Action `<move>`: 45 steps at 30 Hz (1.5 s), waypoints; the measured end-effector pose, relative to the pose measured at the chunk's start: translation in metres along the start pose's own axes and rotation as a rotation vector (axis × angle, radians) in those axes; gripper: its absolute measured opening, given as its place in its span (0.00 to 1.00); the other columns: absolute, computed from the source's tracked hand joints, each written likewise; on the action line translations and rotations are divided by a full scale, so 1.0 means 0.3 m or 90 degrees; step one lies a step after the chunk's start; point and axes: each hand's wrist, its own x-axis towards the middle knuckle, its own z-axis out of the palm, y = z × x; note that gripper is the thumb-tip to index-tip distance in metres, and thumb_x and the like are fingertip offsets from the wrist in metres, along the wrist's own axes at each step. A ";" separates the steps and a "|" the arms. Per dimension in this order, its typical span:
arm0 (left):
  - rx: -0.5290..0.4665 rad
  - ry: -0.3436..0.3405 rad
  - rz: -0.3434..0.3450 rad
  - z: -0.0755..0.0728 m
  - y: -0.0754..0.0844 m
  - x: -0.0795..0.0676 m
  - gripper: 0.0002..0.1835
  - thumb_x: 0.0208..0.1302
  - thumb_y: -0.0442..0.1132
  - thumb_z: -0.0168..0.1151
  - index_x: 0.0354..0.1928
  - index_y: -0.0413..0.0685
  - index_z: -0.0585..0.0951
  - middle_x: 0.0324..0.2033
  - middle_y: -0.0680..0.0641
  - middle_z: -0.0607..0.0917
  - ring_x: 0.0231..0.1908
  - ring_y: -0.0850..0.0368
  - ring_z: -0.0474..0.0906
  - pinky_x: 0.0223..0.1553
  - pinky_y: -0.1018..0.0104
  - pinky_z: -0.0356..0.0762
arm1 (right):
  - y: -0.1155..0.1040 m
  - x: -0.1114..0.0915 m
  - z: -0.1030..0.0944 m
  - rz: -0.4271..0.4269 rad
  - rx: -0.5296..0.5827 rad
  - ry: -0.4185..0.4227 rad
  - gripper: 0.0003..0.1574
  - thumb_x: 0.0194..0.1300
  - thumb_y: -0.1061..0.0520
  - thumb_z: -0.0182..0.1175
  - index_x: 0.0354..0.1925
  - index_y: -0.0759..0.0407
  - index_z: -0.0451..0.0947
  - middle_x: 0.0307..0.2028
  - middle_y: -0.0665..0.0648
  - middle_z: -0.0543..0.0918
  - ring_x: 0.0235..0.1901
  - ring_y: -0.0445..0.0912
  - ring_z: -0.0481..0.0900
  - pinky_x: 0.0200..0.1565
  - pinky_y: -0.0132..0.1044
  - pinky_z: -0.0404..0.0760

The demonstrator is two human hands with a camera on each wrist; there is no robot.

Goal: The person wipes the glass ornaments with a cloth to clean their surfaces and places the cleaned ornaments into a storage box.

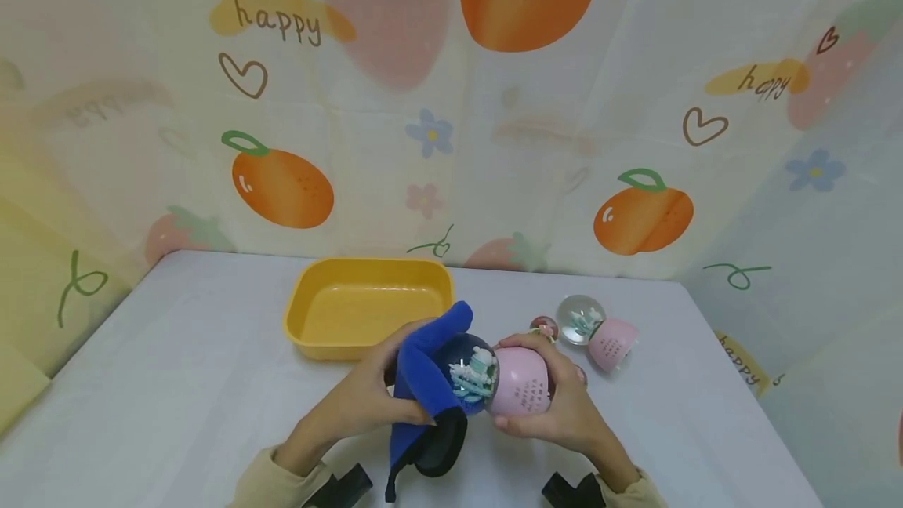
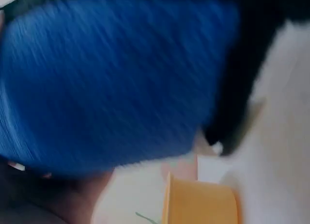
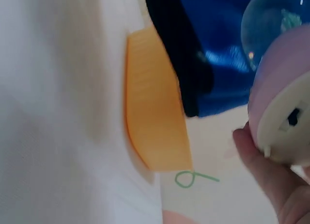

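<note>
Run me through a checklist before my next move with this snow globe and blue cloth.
1. Right hand gripping the held snow globe by its pink base: ok.
2. Left hand holding the blue cloth: ok.
3. Cloth pressed firmly to the clear dome: cannot tell.
4. Held globe upright: not ok, tipped sideways.
5. Second globe upright: not ok, lying on its side.
6. Yellow tray open side up: ok.

The globe (image 1: 474, 375) looks smooth and glossy — the cloth (image 1: 422, 371) fuzzy.

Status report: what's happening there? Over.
Left fingers gripping blue cloth; right fingers holding snow globe by pink base. Cloth partly hides globe's ball from above. Yellow tray beyond, not blocking.
</note>
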 end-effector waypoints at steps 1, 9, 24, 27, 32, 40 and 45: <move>0.013 0.002 -0.010 0.009 0.004 0.002 0.49 0.52 0.44 0.77 0.73 0.67 0.60 0.67 0.51 0.72 0.64 0.45 0.70 0.63 0.42 0.71 | -0.003 0.000 0.003 0.019 -0.012 0.003 0.46 0.43 0.60 0.77 0.60 0.50 0.71 0.53 0.56 0.78 0.46 0.45 0.77 0.40 0.38 0.82; 0.073 0.010 -0.041 0.041 0.016 0.004 0.53 0.54 0.46 0.75 0.75 0.73 0.50 0.71 0.56 0.64 0.68 0.51 0.64 0.68 0.38 0.63 | -0.011 0.003 0.015 0.137 -0.009 -0.009 0.43 0.49 0.56 0.74 0.61 0.46 0.67 0.56 0.59 0.74 0.42 0.51 0.77 0.36 0.38 0.83; 0.035 -0.009 -0.017 0.012 -0.011 0.005 0.42 0.62 0.43 0.67 0.74 0.68 0.57 0.69 0.50 0.69 0.65 0.44 0.67 0.64 0.37 0.68 | -0.006 0.002 -0.002 0.110 0.035 -0.011 0.37 0.51 0.60 0.69 0.59 0.54 0.68 0.55 0.65 0.71 0.44 0.52 0.75 0.36 0.39 0.82; 0.044 0.025 0.002 0.016 -0.021 0.008 0.36 0.63 0.40 0.66 0.71 0.61 0.63 0.66 0.48 0.73 0.63 0.44 0.69 0.63 0.37 0.69 | -0.007 0.002 -0.001 0.117 0.016 0.002 0.36 0.52 0.59 0.70 0.59 0.55 0.69 0.54 0.64 0.73 0.43 0.51 0.75 0.36 0.38 0.82; 0.086 0.103 0.034 0.028 -0.027 0.011 0.27 0.63 0.38 0.66 0.64 0.56 0.71 0.58 0.49 0.80 0.55 0.50 0.76 0.60 0.48 0.75 | -0.013 0.007 0.008 0.155 -0.025 0.047 0.37 0.51 0.56 0.70 0.59 0.53 0.69 0.54 0.63 0.74 0.42 0.51 0.75 0.34 0.37 0.81; 0.098 0.148 0.043 0.047 -0.017 0.014 0.30 0.59 0.38 0.71 0.64 0.56 0.73 0.58 0.48 0.81 0.55 0.51 0.78 0.57 0.51 0.78 | -0.021 0.012 0.015 0.163 -0.098 0.102 0.37 0.48 0.53 0.72 0.57 0.49 0.72 0.54 0.56 0.77 0.43 0.50 0.75 0.40 0.41 0.74; 0.065 0.081 -0.006 0.052 -0.016 0.011 0.45 0.55 0.43 0.75 0.71 0.68 0.59 0.69 0.48 0.70 0.66 0.43 0.69 0.63 0.34 0.67 | -0.015 0.005 0.012 0.086 -0.079 0.049 0.40 0.46 0.55 0.76 0.57 0.48 0.70 0.50 0.54 0.78 0.41 0.47 0.78 0.35 0.37 0.82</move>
